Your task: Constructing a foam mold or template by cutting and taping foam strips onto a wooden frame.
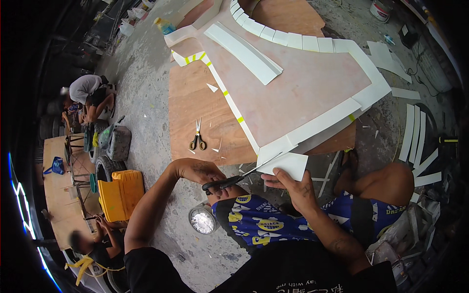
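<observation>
My left hand [202, 173] is closed around the handles of black-handled scissors [223, 183], whose blades point up and to the right. Against those blades lies a white sheet piece [292, 165], pinched along its lower edge by my right hand [297, 189]. Just beyond is a large pinkish panel [303, 90] edged with white strips [320, 125] and bits of yellow tape [240, 119]. A folded white strip [244, 51] rests on the panel. Another pair of scissors [198, 139] lies on the plywood board [190, 97], near small white offcuts.
Long white strips [413, 132] lie on the floor at right, by more white sheet pieces [388, 61]. An open can [202, 219] stands near my left knee. A yellow container [122, 195] and tires are at left. Two other people [88, 93] crouch or sit there.
</observation>
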Tool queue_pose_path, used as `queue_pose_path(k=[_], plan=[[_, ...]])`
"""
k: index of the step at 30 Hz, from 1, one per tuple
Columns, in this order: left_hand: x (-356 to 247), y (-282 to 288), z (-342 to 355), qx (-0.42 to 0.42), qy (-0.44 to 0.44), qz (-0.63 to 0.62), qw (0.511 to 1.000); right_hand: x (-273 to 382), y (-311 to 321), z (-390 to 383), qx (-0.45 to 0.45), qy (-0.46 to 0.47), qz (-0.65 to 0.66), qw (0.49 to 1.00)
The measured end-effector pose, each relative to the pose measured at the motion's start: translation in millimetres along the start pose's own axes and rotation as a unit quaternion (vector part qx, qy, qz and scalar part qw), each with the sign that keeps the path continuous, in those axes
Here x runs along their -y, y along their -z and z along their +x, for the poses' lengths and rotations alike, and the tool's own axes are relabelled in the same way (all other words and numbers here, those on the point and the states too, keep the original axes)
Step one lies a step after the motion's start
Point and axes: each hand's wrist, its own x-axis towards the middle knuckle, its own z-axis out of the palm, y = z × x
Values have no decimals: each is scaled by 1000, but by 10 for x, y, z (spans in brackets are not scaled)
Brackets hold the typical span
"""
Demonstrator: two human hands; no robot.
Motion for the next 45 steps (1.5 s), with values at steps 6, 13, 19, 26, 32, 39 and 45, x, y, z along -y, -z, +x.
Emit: queue_pose_path(k=[6,13,19,26,32,39,45], plan=[[-21,52,-19,15,-7,-53,998,-13,25,14,6,-5,7,1000],[-23,107,8,25,9,8,1000,10,18,8,3,-8,6,1000],[-86,125,19,27,11,6,1000,-13,24,24,7,-6,11,1000],[-150,141,26,30,23,43,998,-11,19,25,4,0,4,1000],[-148,147,22,28,14,48,998,-18,25,20,4,0,6,1000],[-209,164,12,30,26,45,998,-22,37,19,4,2,1,1000],[-156,140,-21,17,28,-17,999,-23,23,17,-2,-4,8,1000]])
